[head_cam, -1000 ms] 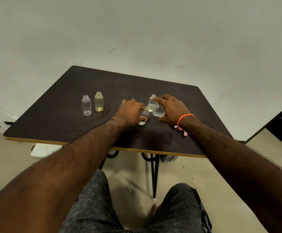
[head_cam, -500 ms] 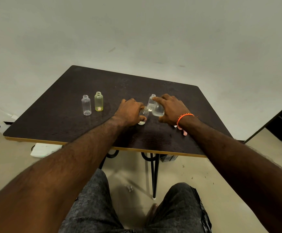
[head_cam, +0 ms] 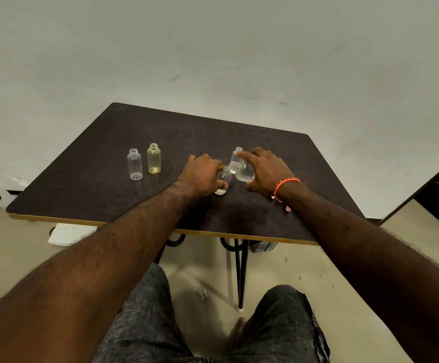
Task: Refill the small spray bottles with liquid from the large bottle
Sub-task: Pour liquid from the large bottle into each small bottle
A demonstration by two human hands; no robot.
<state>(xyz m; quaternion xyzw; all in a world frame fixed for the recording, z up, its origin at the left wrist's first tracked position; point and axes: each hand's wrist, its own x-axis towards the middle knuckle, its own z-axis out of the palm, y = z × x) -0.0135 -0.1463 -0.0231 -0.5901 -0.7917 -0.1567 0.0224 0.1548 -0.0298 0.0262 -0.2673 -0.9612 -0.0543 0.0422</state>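
My left hand (head_cam: 202, 176) is closed around a small clear bottle (head_cam: 223, 180) standing upright near the middle of the dark table (head_cam: 87, 184), a thin layer of liquid in its bottom. My right hand (head_cam: 267, 170) grips a larger clear bottle (head_cam: 244, 171), tilted so its mouth meets the small bottle's open neck; it has clear liquid in it. Behind them, partly hidden by my right fingers, stands another small clear bottle (head_cam: 236, 155). Well apart to the left, an uncapped clear bottle (head_cam: 135, 165) and an uncapped yellow-green bottle (head_cam: 154, 159) stand side by side. An orange bracelet (head_cam: 285, 183) circles my right wrist.
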